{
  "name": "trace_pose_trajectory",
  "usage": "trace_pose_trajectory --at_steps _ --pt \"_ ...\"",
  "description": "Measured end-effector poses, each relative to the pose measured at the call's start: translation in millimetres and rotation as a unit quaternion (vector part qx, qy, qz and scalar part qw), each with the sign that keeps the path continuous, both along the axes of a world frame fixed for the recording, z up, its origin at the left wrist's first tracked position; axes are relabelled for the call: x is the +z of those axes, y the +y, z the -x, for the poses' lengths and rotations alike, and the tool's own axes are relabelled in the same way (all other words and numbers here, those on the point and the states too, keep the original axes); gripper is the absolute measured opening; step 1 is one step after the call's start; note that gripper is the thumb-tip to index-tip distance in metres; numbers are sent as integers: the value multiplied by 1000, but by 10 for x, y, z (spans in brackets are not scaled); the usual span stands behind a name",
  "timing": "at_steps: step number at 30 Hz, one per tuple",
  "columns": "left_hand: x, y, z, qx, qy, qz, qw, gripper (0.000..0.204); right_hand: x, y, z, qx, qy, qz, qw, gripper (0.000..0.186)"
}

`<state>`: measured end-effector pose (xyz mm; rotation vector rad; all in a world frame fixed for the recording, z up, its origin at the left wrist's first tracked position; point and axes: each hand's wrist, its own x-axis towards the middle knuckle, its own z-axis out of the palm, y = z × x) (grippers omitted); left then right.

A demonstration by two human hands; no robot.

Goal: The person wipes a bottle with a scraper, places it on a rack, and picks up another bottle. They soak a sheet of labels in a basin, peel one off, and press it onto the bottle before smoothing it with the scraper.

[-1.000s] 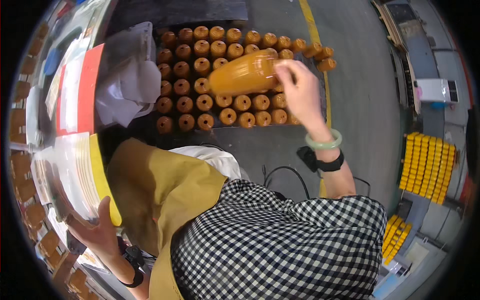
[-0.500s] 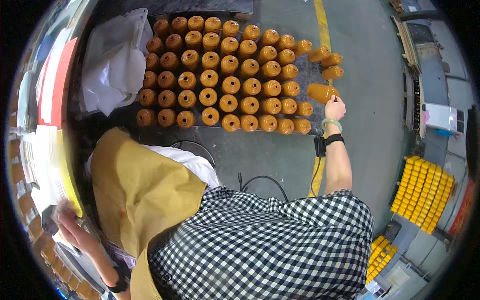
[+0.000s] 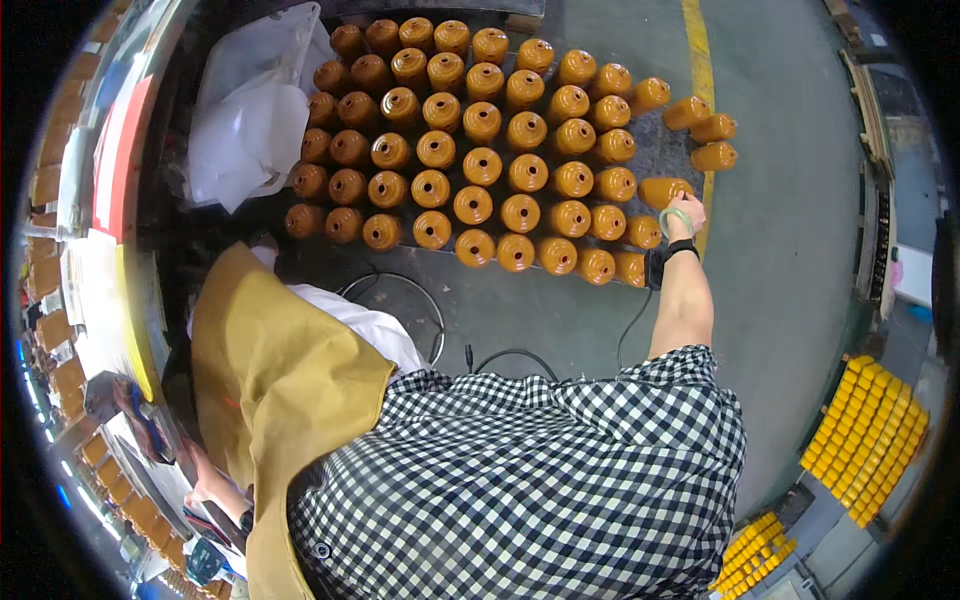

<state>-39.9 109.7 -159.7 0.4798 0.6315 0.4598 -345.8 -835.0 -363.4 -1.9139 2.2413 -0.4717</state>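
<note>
While the left hand (image 3: 212, 483) is near, left of the dark board (image 3: 660, 138), grip impossible to tell, the right hand (image 3: 690, 209) is curled round the end of a brown cylinder (image 3: 658, 191) at the board's right side. Held piece: glossy caramel surface, smooth, rounded; contact with board unclear. On the board, rows of matching cylinders (image 3: 528, 172), ringed tops, dark central holes. Well right of board: stacked yellow pieces (image 3: 868, 440).

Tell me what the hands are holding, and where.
Right hand: a brown cylinder, held at its right-hand end. Left hand: I cannot tell.
</note>
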Motion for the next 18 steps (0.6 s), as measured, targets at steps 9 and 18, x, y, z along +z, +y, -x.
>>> trace_pose_trajectory --at_steps 9,18 --pt "249 141 -102 -38 27 -55 997 110 -316 128 -158 41 18 -57 997 29" --pt "190 -25 45 -47 56 -88 994 106 -295 16 -266 11 102 -117 988 28"
